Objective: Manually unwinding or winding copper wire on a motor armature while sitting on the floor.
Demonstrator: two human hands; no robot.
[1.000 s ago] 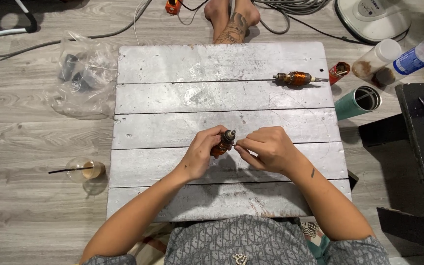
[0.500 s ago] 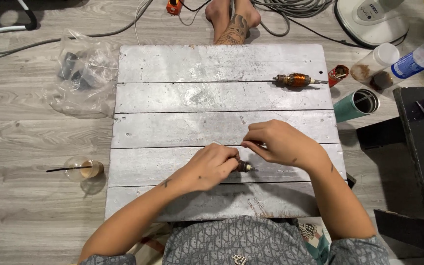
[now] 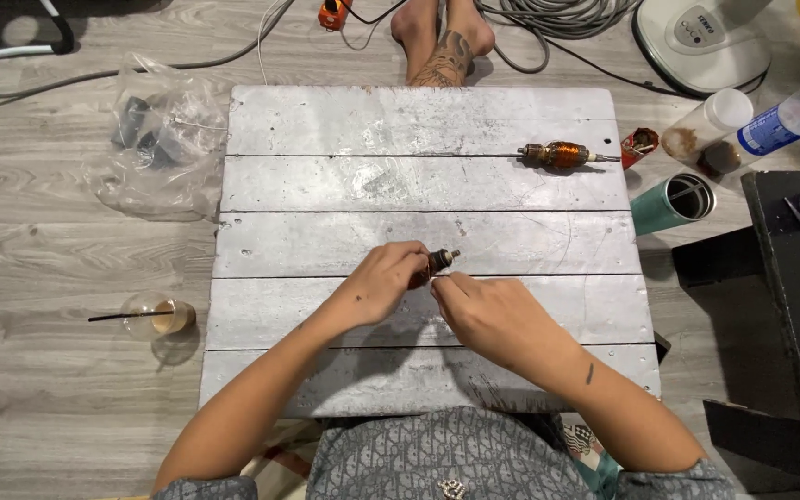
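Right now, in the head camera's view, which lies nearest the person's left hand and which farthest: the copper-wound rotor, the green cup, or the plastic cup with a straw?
From the left hand:
1. Plastic cup with a straw, on the floor to the left.
2. Copper-wound rotor, at the far right of the grey board.
3. Green cup, off the board's right edge.

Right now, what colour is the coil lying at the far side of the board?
Copper-orange, with dark metal ends; the coil shows in the head view.
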